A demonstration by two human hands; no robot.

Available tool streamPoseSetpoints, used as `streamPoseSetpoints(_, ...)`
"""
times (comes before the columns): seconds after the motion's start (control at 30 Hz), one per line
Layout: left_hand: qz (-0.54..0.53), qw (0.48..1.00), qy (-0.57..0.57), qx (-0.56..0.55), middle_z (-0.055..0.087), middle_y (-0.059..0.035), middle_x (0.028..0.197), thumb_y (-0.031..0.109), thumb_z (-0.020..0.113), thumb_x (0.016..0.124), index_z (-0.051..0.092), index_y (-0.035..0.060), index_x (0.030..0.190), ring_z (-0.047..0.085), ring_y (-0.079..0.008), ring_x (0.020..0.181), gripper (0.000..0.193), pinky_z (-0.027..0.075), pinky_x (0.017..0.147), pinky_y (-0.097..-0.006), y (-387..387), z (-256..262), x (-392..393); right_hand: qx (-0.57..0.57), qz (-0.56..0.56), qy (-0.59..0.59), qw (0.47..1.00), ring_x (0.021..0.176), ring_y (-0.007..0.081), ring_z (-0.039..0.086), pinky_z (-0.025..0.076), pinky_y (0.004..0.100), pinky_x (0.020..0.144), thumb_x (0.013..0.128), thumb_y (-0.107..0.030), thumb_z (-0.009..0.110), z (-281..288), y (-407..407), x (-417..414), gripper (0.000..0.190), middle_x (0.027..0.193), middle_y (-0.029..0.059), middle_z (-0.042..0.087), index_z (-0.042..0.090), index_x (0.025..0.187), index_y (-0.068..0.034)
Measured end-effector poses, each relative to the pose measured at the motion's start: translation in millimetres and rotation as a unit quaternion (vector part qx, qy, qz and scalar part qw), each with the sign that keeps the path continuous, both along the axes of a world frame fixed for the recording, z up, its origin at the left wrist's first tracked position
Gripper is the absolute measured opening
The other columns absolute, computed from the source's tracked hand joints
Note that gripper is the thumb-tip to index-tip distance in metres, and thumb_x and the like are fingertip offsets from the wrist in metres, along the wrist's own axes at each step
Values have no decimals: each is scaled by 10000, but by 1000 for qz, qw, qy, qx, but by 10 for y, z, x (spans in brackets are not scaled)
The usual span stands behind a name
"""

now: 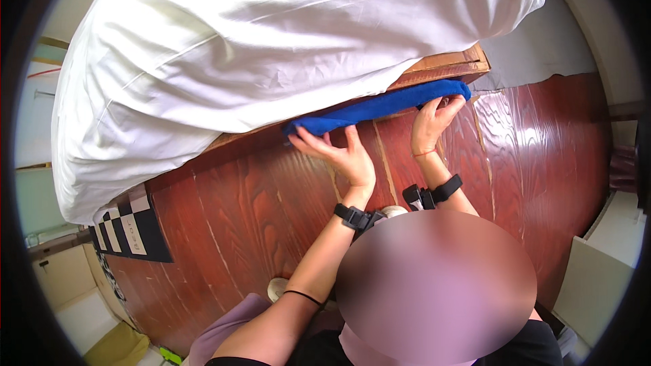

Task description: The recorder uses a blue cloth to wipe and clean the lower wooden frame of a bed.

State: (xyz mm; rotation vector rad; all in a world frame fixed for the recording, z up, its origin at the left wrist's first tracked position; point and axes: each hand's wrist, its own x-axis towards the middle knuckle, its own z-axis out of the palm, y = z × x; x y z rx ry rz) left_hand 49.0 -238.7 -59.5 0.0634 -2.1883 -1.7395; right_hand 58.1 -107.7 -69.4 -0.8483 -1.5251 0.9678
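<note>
A long blue folded cloth (379, 107) stretches along the side of a wooden bed frame (442, 67), just below its edge. My left hand (343, 157) holds the left end, fingers at its lower edge and thumb raised against it. At the right end, my right hand (432, 124) grips the cloth, with part of the fingers hidden behind it. Over the bed and partly down its side hangs a white sheet (285, 35). Black straps with small devices are around both wrists.
Reddish-brown wood flooring (244, 203) lies between me and the bed. A black-and-white checkered mat (135, 229) is at the left, partly under the sheet. White furniture (597, 274) stands at the right, and a shelf unit (68, 269) at the left. A blurred oval covers the lower middle.
</note>
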Motion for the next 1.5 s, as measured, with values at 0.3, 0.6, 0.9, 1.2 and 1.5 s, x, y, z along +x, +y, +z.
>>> streamPoseSetpoints(0.3,116,979,35,165,162,-194,1386,61,547,883,46,15,1380,257,-278,1266,707,240,1062,-425,-297,227,-361,-61,106,-27,992,900,178,454,386,300,830,902,-14,407,-108,-643,-113,151,976,96,455,385,1050,9)
streamPoseSetpoints(0.6,176,957,18,231,358,-137,1311,246,510,919,179,56,1366,396,-219,1159,588,341,999,-378,-1268,-105,-816,-144,313,-25,939,838,355,524,423,408,742,834,-127,595,83,-1584,-255,244,889,211,530,445,975,4)
streamPoseSetpoints(0.9,6,901,-72,428,388,-75,1362,496,329,939,371,43,1319,378,-208,1224,593,257,1057,-343,-837,-26,-779,-219,263,-36,939,767,243,544,439,362,702,934,-191,467,28,-1291,-149,199,860,150,543,436,954,4)
streamPoseSetpoints(1.2,-138,866,-354,326,342,-57,1383,485,383,934,279,70,1347,312,-218,1280,595,204,1070,-389,66,-465,-11,-325,52,88,940,707,121,507,459,261,616,929,-121,381,-488,-30,48,86,853,41,489,411,977,-58)
streamPoseSetpoints(1.5,-127,886,-363,260,389,-9,1228,441,369,949,397,122,1202,351,-136,1196,408,229,1052,-445,269,-359,111,-487,94,128,859,846,198,583,528,347,705,851,91,391,-865,254,181,268,991,99,528,414,1081,-44)
